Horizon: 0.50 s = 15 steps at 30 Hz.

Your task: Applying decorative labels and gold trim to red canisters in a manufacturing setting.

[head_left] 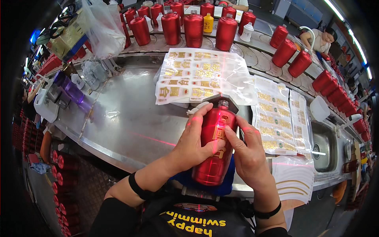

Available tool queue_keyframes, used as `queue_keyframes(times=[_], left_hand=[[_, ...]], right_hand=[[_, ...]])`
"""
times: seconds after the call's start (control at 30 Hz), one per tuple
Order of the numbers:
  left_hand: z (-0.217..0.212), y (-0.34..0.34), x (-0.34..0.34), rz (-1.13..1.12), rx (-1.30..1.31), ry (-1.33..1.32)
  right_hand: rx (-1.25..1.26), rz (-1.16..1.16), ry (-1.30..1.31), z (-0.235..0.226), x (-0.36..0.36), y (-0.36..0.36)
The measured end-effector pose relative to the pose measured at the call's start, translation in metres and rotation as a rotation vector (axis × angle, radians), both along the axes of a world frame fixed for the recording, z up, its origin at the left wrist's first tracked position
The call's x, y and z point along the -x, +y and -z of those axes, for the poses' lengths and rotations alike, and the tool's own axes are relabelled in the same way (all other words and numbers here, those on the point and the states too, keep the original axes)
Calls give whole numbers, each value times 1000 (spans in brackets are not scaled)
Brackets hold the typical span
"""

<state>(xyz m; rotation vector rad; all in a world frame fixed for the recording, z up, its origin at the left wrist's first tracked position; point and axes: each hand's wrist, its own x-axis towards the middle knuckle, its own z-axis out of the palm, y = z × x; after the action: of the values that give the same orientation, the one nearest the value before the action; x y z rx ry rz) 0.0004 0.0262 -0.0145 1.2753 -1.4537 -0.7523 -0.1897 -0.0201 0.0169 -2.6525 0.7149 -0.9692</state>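
Observation:
A glossy red bottle (pixel 208 168) with a clear glass neck leans toward me at the table's near edge. Gold lettering (pixel 219 132) runs down its front. My left hand (pixel 188 143) is closed round the bottle's left side, thumb across the lower lettering. On the right side, my right hand (pixel 252 160) holds the bottle too, its thumb on the lettering. Behind the neck stands a dark angular holder (pixel 229 100), and a blue cloth (pixel 227 185) lies under the bottle. Something small and white (pixel 197 108) sits at my left fingertips.
Sheets of gold decals (pixel 177 75) lie beyond the bottle, with more decal sheets (pixel 272 114) to the right. Red bottles (pixel 193 31) line the curved conveyor (pixel 252 53). A sink (pixel 325 148) is at right, a purple bottle (pixel 71 89) at left. Another person (pixel 321 39) sits far right.

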Motion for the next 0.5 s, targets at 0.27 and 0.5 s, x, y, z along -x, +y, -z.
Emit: queue_keyframes(times=[0.27, 0.5], left_hand=[[-4, 8, 4, -25, -2, -55], [4, 3, 3, -14, -17, 84]], right_hand=[[-229, 21, -184, -4, 8, -10], [-125, 79, -71, -10, 3, -15]])
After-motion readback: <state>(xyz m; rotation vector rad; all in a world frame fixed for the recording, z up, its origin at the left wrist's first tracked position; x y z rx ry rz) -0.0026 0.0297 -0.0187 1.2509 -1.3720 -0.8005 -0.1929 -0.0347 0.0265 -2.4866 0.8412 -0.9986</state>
